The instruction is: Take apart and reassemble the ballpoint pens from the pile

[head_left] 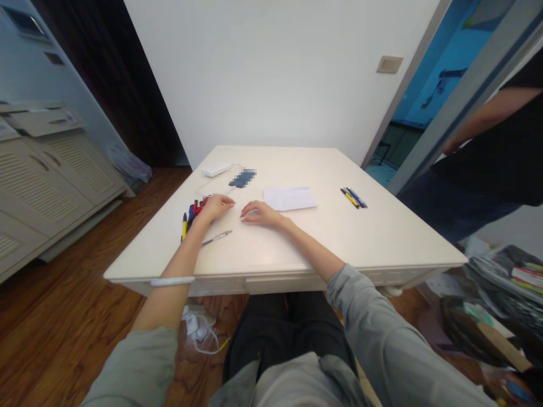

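Over the left-middle of the white table (339, 243), my left hand (218, 207) is open, with its fingers stretched toward the right. It partly hides a group of red, blue, black and yellow pens (194, 210). My right hand (262, 214) faces it across a small gap, open, fingers loosely curved and nothing visible in them. Just beyond the right hand lies a folded white sheet of paper (292, 198). Below my left hand, a slim grey-and-dark pen (218, 237) lies alone on the tabletop, partly behind my forearm.
A yellow pen (350, 198) and blue pens (357, 198) lie together at the right. Toward the back left are a blurred phone (243, 178) and a white box (216, 169) with a cable. A person in dark clothes (487, 147) stands at the right.
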`<state>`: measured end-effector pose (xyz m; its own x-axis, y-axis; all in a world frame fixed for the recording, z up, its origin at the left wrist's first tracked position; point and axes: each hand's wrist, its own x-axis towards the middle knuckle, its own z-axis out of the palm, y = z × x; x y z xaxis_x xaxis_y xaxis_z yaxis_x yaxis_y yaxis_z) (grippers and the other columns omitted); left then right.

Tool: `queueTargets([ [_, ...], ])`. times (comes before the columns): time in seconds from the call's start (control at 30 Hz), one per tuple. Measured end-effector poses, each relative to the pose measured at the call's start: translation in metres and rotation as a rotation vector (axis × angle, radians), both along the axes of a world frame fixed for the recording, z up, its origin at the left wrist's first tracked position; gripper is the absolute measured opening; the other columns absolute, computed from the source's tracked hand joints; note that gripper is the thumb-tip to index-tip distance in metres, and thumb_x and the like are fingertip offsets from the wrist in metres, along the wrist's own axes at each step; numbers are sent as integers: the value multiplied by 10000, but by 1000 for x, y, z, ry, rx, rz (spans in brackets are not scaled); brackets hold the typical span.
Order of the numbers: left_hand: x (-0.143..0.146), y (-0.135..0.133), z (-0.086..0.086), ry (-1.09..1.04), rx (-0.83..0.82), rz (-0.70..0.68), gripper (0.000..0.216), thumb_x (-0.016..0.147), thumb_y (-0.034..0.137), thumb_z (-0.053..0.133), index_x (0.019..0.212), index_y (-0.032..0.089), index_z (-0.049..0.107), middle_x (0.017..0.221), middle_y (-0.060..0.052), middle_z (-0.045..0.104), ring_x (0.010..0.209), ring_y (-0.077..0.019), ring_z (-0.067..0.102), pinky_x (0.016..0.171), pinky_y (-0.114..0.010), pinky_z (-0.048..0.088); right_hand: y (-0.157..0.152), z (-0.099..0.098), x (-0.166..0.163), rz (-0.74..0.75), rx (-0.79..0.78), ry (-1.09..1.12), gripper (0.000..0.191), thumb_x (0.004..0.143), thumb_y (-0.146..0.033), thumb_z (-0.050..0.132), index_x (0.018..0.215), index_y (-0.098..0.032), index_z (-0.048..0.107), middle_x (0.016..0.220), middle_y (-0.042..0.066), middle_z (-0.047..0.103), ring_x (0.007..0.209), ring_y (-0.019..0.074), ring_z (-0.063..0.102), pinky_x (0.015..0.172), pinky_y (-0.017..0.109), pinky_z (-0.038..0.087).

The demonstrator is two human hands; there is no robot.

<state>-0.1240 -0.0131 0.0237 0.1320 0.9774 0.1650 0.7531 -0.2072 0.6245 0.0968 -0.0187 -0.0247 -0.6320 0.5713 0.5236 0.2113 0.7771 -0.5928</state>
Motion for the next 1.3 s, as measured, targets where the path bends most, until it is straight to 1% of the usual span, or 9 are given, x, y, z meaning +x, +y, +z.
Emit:
queueTargets([
  [0.13, -4, 1, 0, -1, 11, -5, 160, 704, 336, 760, 779, 199, 795, 954, -88, 806, 939, -268, 728, 877, -309, 541, -4, 1, -14, 54, -38, -2, 171, 786, -271, 834, 927, -185, 789, 1022, 79, 766, 1014, 202, 697, 1005, 347, 498],
  [0.27, -7, 1, -2, -6, 40, -9, 173, 707, 332, 741, 796, 196, 801, 939, -99, 805, 918, -276, 727, 867, -330, 545, -9, 3, -27, 123, -63, -25, 159, 768, -260, 851, 909, -200, 805, 1039, 73, 760, 1053, 202, 693, 1051, 342, 478],
  [0.47, -3, -2, -4, -31, 47, 5, 151, 678, 338, 770, 756, 211, 792, 877, -86, 801, 947, -284, 722, 909, -341, 534, -10, 3, -34, 112, -75, -92, 92, 777, -232, 849, 865, -227, 824, 1169, 82, 724, 1121, 209, 665, 1077, 363, 461],
  [0.67, 1, -3, -2, -55, 3, 13, 132, 675, 282, 758, 764, 190, 789, 896, -94, 798, 917, -276, 726, 885, -333, 540, -7, -2, -41, 150, -20, -64, 187, 766, -242, 860, 948, -215, 829, 1146, 86, 730, 1130, 216, 665, 1075, 347, 459],
  [0.87, 3, -1, -5, -50, -2, 3, 145, 695, 232, 705, 793, 170, 792, 906, -108, 798, 889, -267, 730, 862, -330, 543, -3, 0, -45, 154, -47, -55, 45, 787, -180, 830, 828, -196, 821, 1059, 81, 749, 1097, 214, 675, 1060, 344, 475],
  [1.0, 5, 2, -6, -52, 19, -5, 92, 685, 255, 729, 740, 204, 783, 871, -80, 800, 926, -271, 725, 894, -331, 536, -3, 7, -33, 142, -117, -65, 38, 781, -175, 822, 764, -199, 798, 1018, 67, 763, 1061, 210, 684, 1057, 351, 479],
  [1.1, 7, 4, -5, -66, -13, -16, 89, 682, 267, 743, 733, 203, 778, 852, -85, 798, 916, -276, 726, 863, -331, 543, 1, 11, -22, 122, -191, -45, 32, 765, -168, 815, 787, -173, 792, 1017, 78, 768, 984, 192, 698, 957, 317, 516],
  [1.2, 10, 4, -3, -100, -38, -30, 129, 690, 295, 753, 757, 187, 777, 862, -100, 797, 876, -268, 724, 812, -326, 544, 8, 17, -10, 86, -272, -22, 50, 765, -154, 781, 814, -145, 788, 876, 59, 779, 841, 167, 705, 813, 274, 535],
  [1.3, 15, 2, -1, -172, -77, -45, 228, 709, 375, 760, 798, 165, 778, 892, -115, 797, 842, -253, 721, 737, -310, 540, 17, 26, 2, 81, -347, 33, 63, 752, -183, 790, 786, -130, 783, 758, 37, 767, 714, 136, 687, 727, 240, 538],
])
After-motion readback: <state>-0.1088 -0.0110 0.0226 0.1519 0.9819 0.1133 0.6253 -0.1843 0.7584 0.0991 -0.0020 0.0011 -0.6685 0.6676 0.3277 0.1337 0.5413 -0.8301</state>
